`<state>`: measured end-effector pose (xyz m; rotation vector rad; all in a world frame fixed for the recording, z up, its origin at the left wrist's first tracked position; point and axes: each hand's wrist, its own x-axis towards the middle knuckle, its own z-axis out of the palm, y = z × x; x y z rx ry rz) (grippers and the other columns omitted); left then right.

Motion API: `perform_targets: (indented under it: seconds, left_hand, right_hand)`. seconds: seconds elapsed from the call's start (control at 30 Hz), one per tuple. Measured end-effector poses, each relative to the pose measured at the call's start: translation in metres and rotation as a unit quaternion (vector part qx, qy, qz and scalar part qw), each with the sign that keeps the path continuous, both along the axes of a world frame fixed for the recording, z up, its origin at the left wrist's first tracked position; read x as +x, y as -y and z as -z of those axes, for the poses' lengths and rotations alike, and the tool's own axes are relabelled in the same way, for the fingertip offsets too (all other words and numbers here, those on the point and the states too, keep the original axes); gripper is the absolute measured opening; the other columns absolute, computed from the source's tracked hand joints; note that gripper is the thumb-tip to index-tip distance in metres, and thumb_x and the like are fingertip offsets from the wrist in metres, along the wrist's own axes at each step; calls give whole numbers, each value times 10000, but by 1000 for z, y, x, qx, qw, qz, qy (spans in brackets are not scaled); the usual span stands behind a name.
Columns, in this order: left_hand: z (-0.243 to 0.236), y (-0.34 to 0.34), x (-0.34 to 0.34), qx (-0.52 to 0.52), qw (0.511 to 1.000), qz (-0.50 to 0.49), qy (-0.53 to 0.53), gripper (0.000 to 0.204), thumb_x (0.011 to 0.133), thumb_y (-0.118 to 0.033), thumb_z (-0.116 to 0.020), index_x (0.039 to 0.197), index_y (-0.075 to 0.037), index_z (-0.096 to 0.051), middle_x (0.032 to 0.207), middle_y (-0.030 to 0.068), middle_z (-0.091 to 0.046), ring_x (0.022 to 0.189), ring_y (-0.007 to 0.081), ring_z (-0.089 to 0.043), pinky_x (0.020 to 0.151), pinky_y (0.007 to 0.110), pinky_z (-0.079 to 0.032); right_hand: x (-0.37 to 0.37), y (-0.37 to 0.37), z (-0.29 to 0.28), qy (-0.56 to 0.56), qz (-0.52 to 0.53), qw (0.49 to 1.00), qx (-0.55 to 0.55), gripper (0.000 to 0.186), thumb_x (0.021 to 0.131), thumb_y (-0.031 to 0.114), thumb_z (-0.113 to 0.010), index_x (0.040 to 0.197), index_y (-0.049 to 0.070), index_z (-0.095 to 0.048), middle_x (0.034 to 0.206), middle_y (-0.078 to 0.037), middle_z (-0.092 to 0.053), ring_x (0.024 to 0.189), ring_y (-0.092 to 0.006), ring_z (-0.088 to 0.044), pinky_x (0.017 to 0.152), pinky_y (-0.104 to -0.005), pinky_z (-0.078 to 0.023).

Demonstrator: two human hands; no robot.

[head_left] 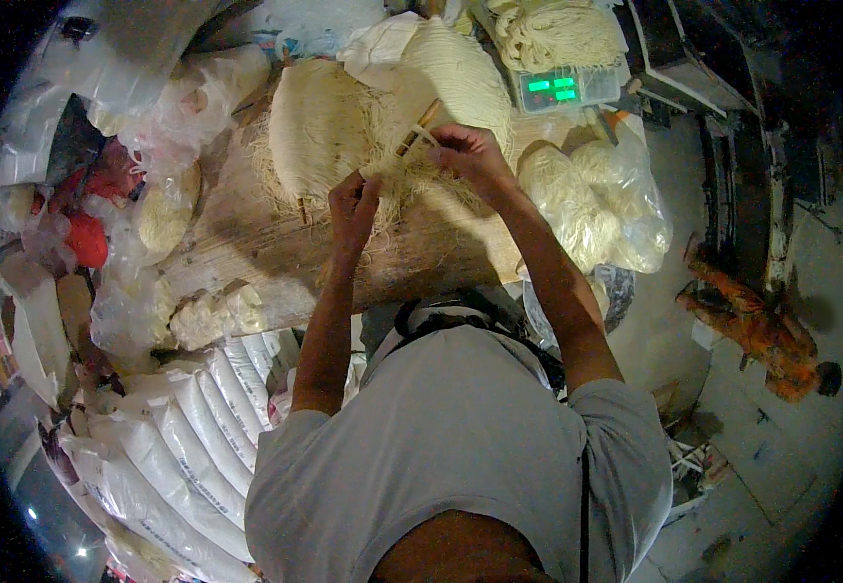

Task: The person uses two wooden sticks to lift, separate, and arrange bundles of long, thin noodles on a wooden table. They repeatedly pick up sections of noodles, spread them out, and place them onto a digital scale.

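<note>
Over a wooden table (pixel 237 216), both hands work at a thick layer of pale noodles. A wide fold of noodles (pixel 316 131) hangs in combed rows to the left, with a second fold (pixel 460 78) behind and to the right. My left hand (pixel 353 206) is closed at the front of the noodles, and what lies in its fingers is too small to name. Beside a thin wooden stick (pixel 419 129), my right hand (pixel 473 158) has its fingers pinched together; their hold is partly hidden. Loose, broken noodle strands (pixel 392 197) lie between the hands.
A scale (pixel 569 89) with a green display stands at the far right, bearing more noodles (pixel 552 34). Clear bags of noodles (pixel 596 204) sit on the right. Plastic bags (pixel 183 107) crowd the left, and white sacks (pixel 173 428) line the lower left.
</note>
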<state>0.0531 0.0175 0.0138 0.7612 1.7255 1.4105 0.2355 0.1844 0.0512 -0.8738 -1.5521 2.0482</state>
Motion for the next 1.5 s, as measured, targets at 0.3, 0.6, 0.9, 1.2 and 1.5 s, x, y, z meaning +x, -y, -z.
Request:
perform_targets:
  seconds: [0.3, 0.6, 0.9, 1.2, 1.5]
  left_hand:
    - [-11, -4, 7, -3, 1000, 13, -16, 301, 993, -200, -633, 748, -40, -567, 618, -35, -485, 571, 49, -405, 503, 267, -321]
    - [-8, 1, 5, -4, 1000, 7, -23, 241, 985, -183, -626, 811, -17, -623, 627, -28, -491, 585, 53, -408, 515, 267, -330]
    - [33, 3, -8, 17, 990, 20, -142, 297, 965, -212, -624, 762, -3, -569, 621, -12, -487, 573, 82, -406, 510, 291, -323]
    - [47, 24, -23, -5, 990, -45, -131, 412, 989, -322, -611, 681, -76, -491, 606, -27, -441, 552, 82, -412, 502, 293, -331]
    - [51, 37, -45, 44, 962, -240, 121, 333, 985, -368, -624, 783, -108, -575, 660, -38, -502, 561, 90, -452, 522, 272, -388]
  right_hand:
    - [-6, 2, 46, 99, -9, 981, 166, 253, 886, 141, -762, 1106, 21, -718, 920, 26, -688, 789, -67, -580, 693, -251, -488]
    - [-23, 19, 7, 138, 6, 974, 179, 273, 851, 198, -791, 1011, -14, -729, 801, -26, -666, 722, -84, -549, 656, -278, -473]
    - [-12, 15, -2, 103, 57, 953, 280, 231, 857, 128, -783, 1042, 0, -735, 815, -55, -683, 754, -116, -594, 702, -281, -493]
    - [83, -122, -144, 85, 198, 950, 224, 148, 927, 97, -670, 1018, 5, -741, 896, -61, -733, 800, -128, -655, 787, -253, -512]
    - [135, -271, -254, 132, 292, 865, 387, 165, 997, 239, -627, 953, 80, -637, 748, -4, -572, 631, -108, -505, 575, -294, -405]
